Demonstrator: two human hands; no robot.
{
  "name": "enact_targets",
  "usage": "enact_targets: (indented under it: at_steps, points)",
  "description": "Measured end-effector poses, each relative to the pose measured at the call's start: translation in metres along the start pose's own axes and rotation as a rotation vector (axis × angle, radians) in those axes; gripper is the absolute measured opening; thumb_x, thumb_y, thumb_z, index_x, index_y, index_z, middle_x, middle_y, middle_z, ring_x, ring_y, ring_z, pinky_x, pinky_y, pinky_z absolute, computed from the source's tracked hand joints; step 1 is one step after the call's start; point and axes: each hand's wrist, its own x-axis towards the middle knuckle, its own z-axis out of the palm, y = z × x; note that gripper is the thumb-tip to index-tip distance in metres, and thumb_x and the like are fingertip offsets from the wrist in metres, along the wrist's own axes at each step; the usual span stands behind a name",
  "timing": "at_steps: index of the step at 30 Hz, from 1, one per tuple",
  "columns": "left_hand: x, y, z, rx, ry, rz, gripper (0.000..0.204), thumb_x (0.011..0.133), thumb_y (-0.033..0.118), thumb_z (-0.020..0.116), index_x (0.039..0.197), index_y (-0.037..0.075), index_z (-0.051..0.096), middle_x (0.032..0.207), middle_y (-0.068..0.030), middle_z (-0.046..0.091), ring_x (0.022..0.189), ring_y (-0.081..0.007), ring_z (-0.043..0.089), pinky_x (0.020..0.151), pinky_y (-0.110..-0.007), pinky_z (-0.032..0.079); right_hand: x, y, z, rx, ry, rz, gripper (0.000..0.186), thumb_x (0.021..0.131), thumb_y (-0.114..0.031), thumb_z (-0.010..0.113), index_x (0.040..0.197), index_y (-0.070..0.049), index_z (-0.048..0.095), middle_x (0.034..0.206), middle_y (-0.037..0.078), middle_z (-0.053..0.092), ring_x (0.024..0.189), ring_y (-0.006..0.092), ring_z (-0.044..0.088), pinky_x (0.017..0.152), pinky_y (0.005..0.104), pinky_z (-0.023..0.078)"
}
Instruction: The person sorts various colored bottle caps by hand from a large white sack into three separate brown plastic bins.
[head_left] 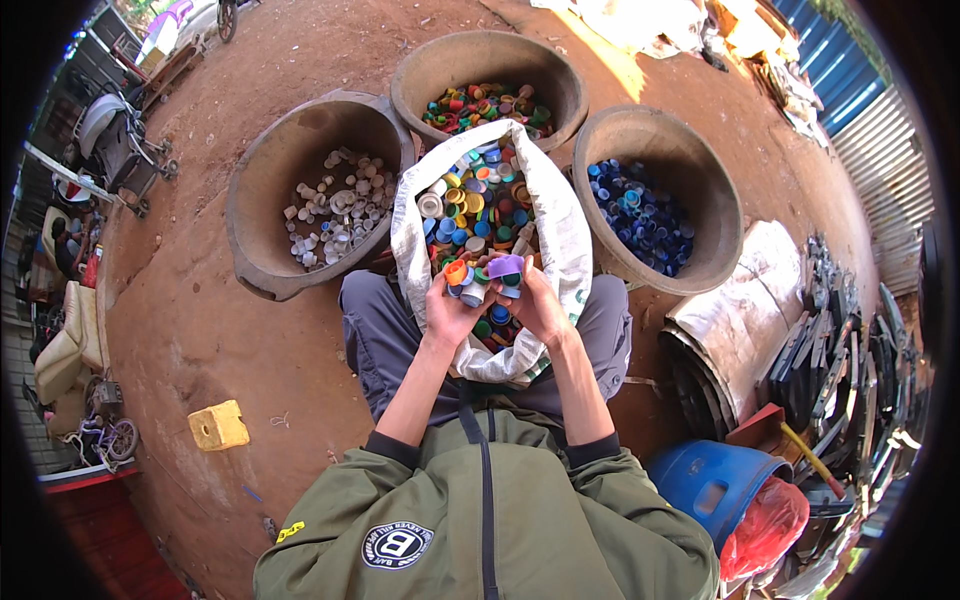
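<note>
A white woven sack (pixel 408 220), its rim rolled down, stands between my knees, full of mixed coloured bottle caps (pixel 475 205). Over its near part my left hand (pixel 450 314) is cupped round several caps, among them an orange cap (pixel 456 271) and a whitish one. Close beside it, my right hand (pixel 542 308) holds more caps, with a purple cap (pixel 505 266) on top and green and blue ones by it. The two hands nearly meet at the fingertips. Some of the held caps are hidden behind my fingers.
Round the sack stand a left tub (pixel 262 195) with white caps, a far tub (pixel 480 52) with red, yellow and green caps, and a right tub (pixel 712 195) with blue caps. A blue barrel (pixel 705 490) lies near right. A yellow block (pixel 218 427) rests on the dirt floor.
</note>
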Motion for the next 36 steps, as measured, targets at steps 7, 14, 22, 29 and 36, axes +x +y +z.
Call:
enact_targets:
  at_steps: [7,14,22,29,36]
  points:
    - [0.002,0.0,-0.004,-0.052,0.031,-0.011,0.042,0.102,0.036,0.039,0.134,0.013,0.052,0.136,-0.0145,0.054,0.123,-0.0347,0.053,0.103,-0.054,0.043,0.001,0.003,-0.013,0.113,0.091,0.052,0.071,0.092,-0.066,0.049,0.119,-0.001,0.059,0.104,0.006,0.064,0.082,0.0126,0.053,0.067,0.0246,0.041]
    - [0.003,-0.001,-0.005,-0.038,0.037,-0.011,0.041,0.102,0.035,0.038,0.135,0.014,0.053,0.138,-0.0132,0.054,0.128,-0.0332,0.05,0.104,-0.054,0.042,-0.001,-0.003,-0.011,0.257,0.097,0.131,0.067,0.093,-0.067,0.048,0.111,-0.003,0.06,0.088,0.003,0.057,0.067,0.012,0.048,0.055,0.0254,0.036]
    - [0.002,-0.002,-0.008,-0.078,0.034,-0.004,0.042,0.102,0.034,0.04,0.134,0.009,0.052,0.136,-0.015,0.053,0.127,-0.0345,0.05,0.103,-0.051,0.045,0.006,-0.004,-0.017,0.005,0.09,-0.011,0.039,0.098,-0.041,0.059,0.111,-0.003,0.057,0.087,0.002,0.054,0.067,0.0092,0.045,0.054,0.0214,0.034]
    - [0.001,-0.002,-0.002,-0.097,0.082,-0.02,0.039,0.102,0.032,0.041,0.13,0.008,0.053,0.134,-0.0166,0.054,0.127,-0.0352,0.049,0.1,-0.05,0.044,0.056,-0.063,-0.021,-0.459,0.519,-0.093,0.034,0.096,-0.04,0.061,0.094,-0.007,0.066,0.072,-0.001,0.059,0.057,0.0053,0.053,0.048,0.0196,0.038]
    - [0.003,-0.001,-0.002,-0.099,0.082,-0.057,0.037,0.101,0.031,0.042,0.127,0.007,0.055,0.132,-0.0149,0.055,0.131,-0.0332,0.047,0.109,-0.049,0.035,0.19,-0.171,-0.037,-0.461,0.472,-0.176,0.043,0.096,-0.05,0.057,0.114,-0.012,0.062,0.08,0.001,0.058,0.067,0.0123,0.057,0.054,0.029,0.044]
